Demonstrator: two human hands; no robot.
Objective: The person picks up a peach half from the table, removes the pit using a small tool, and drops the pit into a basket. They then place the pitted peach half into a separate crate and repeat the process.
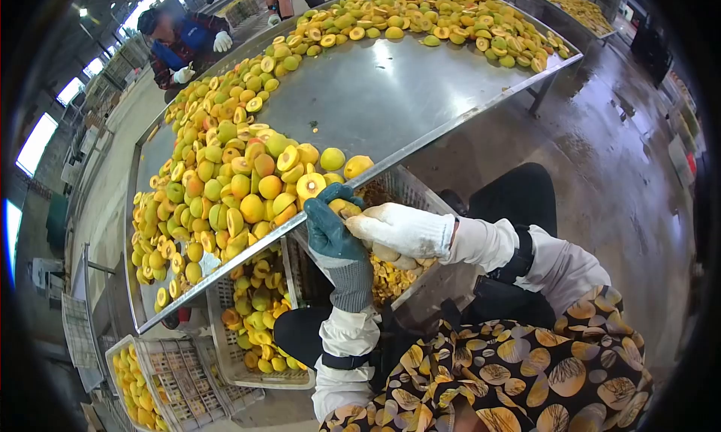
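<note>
At the near edge of the steel counter, the left hand, in a green-and-grey glove, curls its fingers around a small yellow peach, nearly closed, with the fruit partly showing between the gloves. The right hand, in a white knitted glove, comes in from the other side with its fingers bent towards the peach; whether they pinch it or a small tool cannot be told, and neither can whether the fruit is whole or halved. A large heap of peaches, many of them cut open, lies on the counter beyond the left hand. Under the counter's near edge sits a crate of yellow fruit, and a second crate with yellow pieces lies beneath the hands. Across the counter, a co-worker wears white gloves. Good handling here calls for a cupped, steady left hand — snug enough that the peach cannot roll, soft enough not to bruise it — while the right hand works in small, controlled moves, its force directed away from the left fingers. Wet juice could make the gloves slip, so a low hold near the counter's edge seems wise.
</note>
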